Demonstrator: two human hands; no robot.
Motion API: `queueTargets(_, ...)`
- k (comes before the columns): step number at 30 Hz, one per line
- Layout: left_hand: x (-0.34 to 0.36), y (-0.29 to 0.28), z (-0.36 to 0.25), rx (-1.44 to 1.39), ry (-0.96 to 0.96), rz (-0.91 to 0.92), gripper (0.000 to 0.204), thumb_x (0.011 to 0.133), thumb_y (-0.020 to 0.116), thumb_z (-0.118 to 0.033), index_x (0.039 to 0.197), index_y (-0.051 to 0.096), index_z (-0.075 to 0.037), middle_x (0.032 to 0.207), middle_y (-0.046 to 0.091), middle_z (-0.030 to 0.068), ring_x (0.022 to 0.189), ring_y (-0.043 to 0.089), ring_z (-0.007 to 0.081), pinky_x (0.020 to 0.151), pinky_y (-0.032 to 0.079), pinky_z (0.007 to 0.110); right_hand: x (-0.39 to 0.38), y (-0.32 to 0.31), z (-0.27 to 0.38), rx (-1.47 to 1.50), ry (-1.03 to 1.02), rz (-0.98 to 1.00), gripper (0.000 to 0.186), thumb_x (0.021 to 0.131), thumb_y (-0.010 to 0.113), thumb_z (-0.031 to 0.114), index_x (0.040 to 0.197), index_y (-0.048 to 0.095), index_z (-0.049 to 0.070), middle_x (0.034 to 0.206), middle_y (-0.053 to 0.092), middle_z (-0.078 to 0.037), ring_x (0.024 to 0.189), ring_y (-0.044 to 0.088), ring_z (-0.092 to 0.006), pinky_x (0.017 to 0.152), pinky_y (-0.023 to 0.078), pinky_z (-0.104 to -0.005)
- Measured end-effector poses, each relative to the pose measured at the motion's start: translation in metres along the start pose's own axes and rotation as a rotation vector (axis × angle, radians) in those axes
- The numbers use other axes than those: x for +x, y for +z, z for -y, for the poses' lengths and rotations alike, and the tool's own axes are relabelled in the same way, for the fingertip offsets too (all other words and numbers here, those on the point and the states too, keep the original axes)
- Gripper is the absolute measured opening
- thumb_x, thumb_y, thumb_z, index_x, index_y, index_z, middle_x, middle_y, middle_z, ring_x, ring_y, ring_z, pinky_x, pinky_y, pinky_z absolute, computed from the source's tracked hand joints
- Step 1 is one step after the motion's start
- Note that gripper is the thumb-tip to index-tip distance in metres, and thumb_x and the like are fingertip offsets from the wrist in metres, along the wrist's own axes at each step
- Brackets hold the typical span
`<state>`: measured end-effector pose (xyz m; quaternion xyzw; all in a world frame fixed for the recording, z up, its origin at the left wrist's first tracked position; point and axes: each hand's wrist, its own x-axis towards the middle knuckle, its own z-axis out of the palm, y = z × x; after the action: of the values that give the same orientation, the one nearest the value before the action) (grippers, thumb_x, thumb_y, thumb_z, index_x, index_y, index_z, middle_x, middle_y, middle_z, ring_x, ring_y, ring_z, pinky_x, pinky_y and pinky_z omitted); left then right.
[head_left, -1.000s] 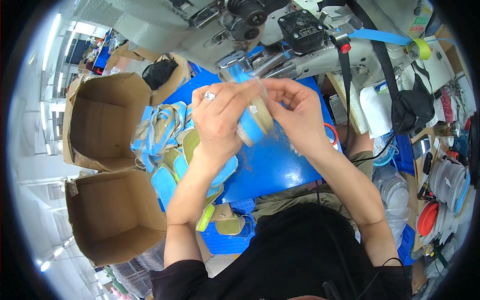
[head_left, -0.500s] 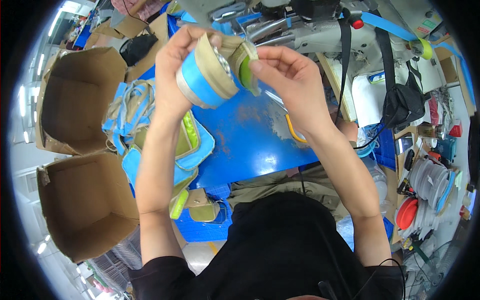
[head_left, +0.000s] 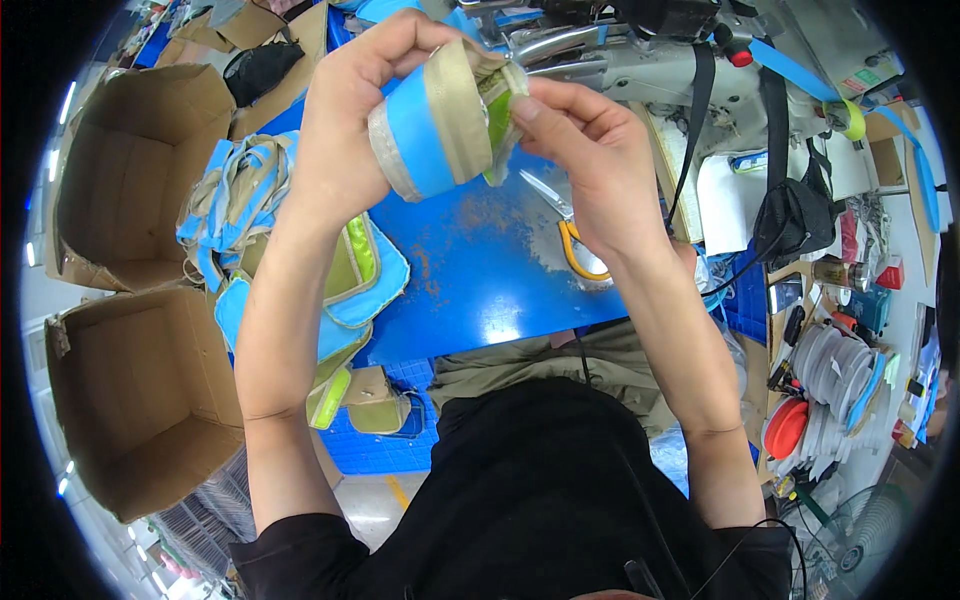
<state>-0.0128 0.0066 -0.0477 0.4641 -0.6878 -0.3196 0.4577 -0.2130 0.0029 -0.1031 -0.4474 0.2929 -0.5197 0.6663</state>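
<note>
Cloth band (head_left: 425,130), upper centre of frame
Your left hand (head_left: 345,125) grasps it; the fingers (head_left: 555,130) of your right hand (head_left: 608,170) pinch its edge.

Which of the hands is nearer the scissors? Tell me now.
Right. In the picture, the right hand is just up and right of the scissors; the left hand is farther, up and left.
</note>
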Motion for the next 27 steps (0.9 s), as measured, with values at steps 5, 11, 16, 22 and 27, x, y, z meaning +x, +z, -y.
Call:
queueTargets(5,-0.001,-0.005,0.007,0.003,-0.044,-0.017,0.014,0.1,0.068,-0.012,0.11,0.069,-0.002,0.1,0.073,0.0015,0.089,0.064,0.0042,0.079,0.05,0.021,0.0,-0.002,-0.002,0.002,-0.005,0.004,0.027,0.097,0.073,0.011,0.117,0.07,-0.006,0.098,0.075,-0.007,0.087,0.066,-0.0067,0.08,0.052,-0.0216)
queueTargets(11,-0.003,0.0,-0.006,-0.056,0.02,0.038,0.024,0.088,0.073,-0.004,0.111,0.07,-0.001,0.109,0.076,0.0088,0.097,0.069,0.0101,0.084,0.054,0.027,-0.002,-0.002,-0.001,0.015,0.0,-0.009,0.026,0.096,0.073,0.011,0.115,0.07,-0.006,0.096,0.074,-0.007,0.086,0.066,-0.0068,0.077,0.052,-0.0215)
queueTargets(16,-0.01,0.012,-0.006,0.223,0.223,-0.056,0.025,0.081,0.078,-0.007,0.105,0.072,-0.004,0.105,0.077,0.0074,0.094,0.073,0.0164,0.084,0.054,0.029,-0.002,-0.002,-0.003,0.005,-0.038,0.003,0.024,0.095,0.074,0.008,0.114,0.07,-0.006,0.096,0.074,-0.007,0.085,0.067,-0.0076,0.078,0.054,-0.0227)
queueTargets(22,-0.007,0.016,-0.013,0.757,0.688,-0.053,0.023,0.072,0.08,-0.014,0.094,0.073,-0.01,0.094,0.077,0.0027,0.085,0.073,0.0205,0.076,0.052,0.032,-0.004,0.0,-0.006,-0.083,-0.086,-0.025,0.022,0.092,0.074,0.002,0.113,0.071,-0.003,0.095,0.073,-0.006,0.086,0.068,-0.0091,0.079,0.055,-0.0237)
queueTargets(27,-0.011,0.024,-0.017,0.83,0.713,-0.073,0.018,0.073,0.078,-0.014,0.09,0.071,-0.011,0.094,0.077,0.001,0.083,0.073,0.0181,0.074,0.051,0.032,-0.004,0.0,-0.01,-0.147,-0.165,-0.026,0.023,0.089,0.074,-0.001,0.112,0.071,-0.001,0.095,0.074,-0.006,0.085,0.069,-0.0103,0.078,0.056,-0.0248)
